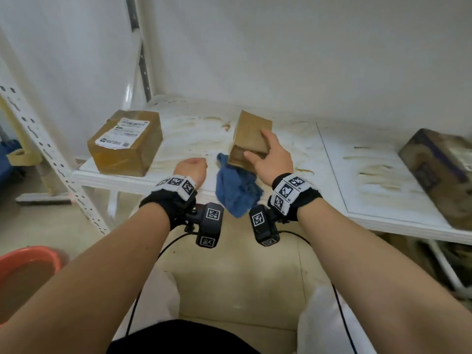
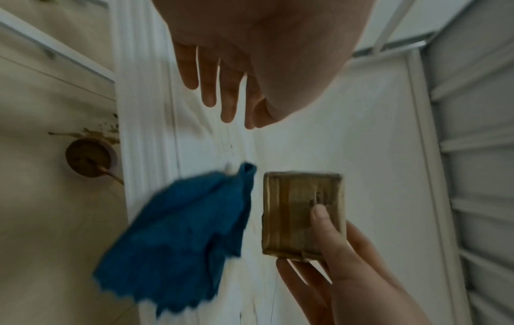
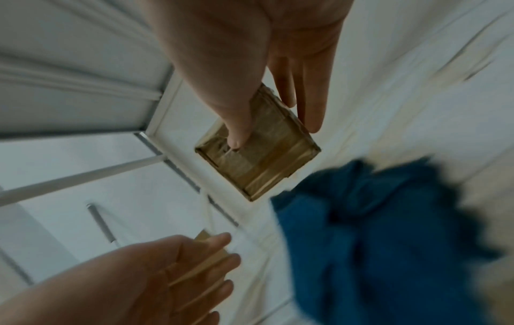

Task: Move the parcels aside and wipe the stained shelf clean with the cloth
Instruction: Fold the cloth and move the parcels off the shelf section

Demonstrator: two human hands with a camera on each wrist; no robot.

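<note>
A small brown taped parcel (image 1: 251, 135) is tilted over the middle of the stained white shelf (image 1: 357, 175). My right hand (image 1: 258, 146) grips it, thumb on one face and fingers on the far side (image 3: 258, 158). A crumpled blue cloth (image 1: 237, 190) lies just below the parcel and hangs over the shelf's front edge (image 2: 183, 237). My left hand (image 1: 191, 166) hovers left of the cloth with fingers (image 2: 222, 94) straight, holding nothing. A bigger labelled parcel (image 1: 126, 143) sits at the shelf's left end. Brown smears cover the shelf top.
A dark printed box (image 1: 444, 172) lies at the shelf's right end. A perforated white upright (image 1: 51, 159) slants past the left corner. An orange basin (image 1: 28, 264) stands on the floor at lower left, and a round brown dish (image 2: 92, 157) sits on the floor below.
</note>
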